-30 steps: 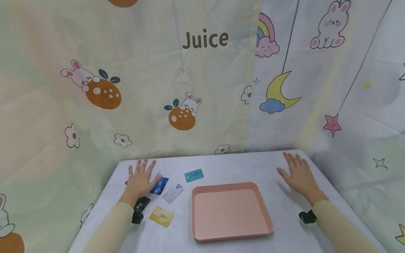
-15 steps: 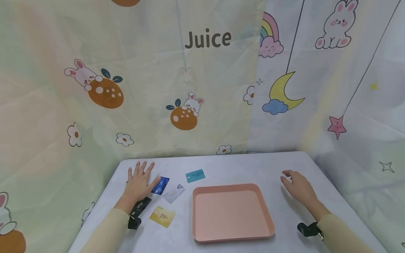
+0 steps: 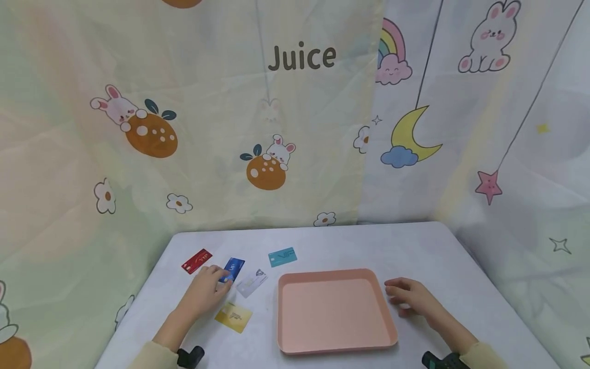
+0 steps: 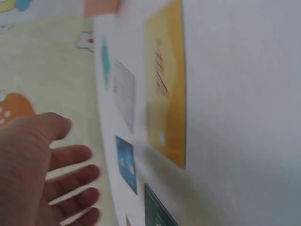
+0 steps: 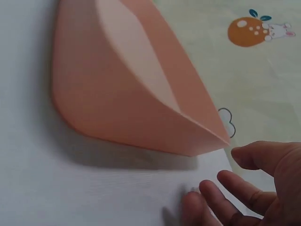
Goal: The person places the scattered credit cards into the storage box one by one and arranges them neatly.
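Note:
My left hand (image 3: 205,292) hovers above the table with loosely bent fingers and nothing held. Its fingertips overlap the blue VIP card (image 3: 234,268) in the head view, but the left wrist view shows the hand apart from the cards. Close by lie a red card (image 3: 196,261), a pale silver card (image 3: 252,283) and a gold card (image 3: 233,317). A black card (image 4: 157,209) shows in the left wrist view; hand and forearm hide it from the head view. Beside the right wall of the pink tray (image 3: 393,328), my right hand (image 3: 412,298) hangs with relaxed fingers, holding nothing.
A teal VIP card (image 3: 282,257) lies behind the pale card, to the left of the tray's back edge. The white table (image 3: 350,243) meets a printed cloth backdrop (image 3: 212,102) at its rear and sides.
Drawing back toward me, my left hand has uncovered the red card and now covers the black one. My right hand has come back and left to the tray's side, its fingers more bent.

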The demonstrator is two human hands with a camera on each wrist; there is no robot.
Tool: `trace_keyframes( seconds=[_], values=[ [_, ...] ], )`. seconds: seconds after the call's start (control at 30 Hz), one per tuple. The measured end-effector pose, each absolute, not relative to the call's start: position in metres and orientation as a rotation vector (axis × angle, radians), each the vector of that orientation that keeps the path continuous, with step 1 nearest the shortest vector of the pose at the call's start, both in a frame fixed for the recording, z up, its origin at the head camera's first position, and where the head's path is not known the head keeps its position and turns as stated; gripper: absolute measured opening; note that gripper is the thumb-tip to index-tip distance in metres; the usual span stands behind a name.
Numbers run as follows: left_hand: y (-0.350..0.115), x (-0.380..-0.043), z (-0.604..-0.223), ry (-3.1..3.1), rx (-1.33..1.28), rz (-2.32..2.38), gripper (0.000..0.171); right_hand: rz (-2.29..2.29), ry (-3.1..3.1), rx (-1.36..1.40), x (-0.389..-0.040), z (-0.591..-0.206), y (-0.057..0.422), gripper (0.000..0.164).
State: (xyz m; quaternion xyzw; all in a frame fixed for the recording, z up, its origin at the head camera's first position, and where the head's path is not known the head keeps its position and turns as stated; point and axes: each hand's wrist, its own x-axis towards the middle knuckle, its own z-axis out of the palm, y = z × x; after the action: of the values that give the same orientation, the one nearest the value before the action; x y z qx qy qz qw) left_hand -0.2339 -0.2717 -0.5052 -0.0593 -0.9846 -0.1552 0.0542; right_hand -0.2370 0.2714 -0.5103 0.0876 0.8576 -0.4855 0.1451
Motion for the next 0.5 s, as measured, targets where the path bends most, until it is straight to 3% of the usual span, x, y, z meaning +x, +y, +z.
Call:
trace_keyframes(
  seconds=[0.3, 0.5],
  values=[
    [-0.261, -0.197, -0.514, -3.047, 0.125, -0.653, 0.025, -1.532, 2.423, 0.287, -0.226, -0.523, 0.261, 0.058],
    [-0.243, -0.178, -0.522, -3.028, 0.212, -0.780, 0.037, -1.540, 2.366, 0.277, -0.223, -0.518, 0.255, 0.061]
  ],
)
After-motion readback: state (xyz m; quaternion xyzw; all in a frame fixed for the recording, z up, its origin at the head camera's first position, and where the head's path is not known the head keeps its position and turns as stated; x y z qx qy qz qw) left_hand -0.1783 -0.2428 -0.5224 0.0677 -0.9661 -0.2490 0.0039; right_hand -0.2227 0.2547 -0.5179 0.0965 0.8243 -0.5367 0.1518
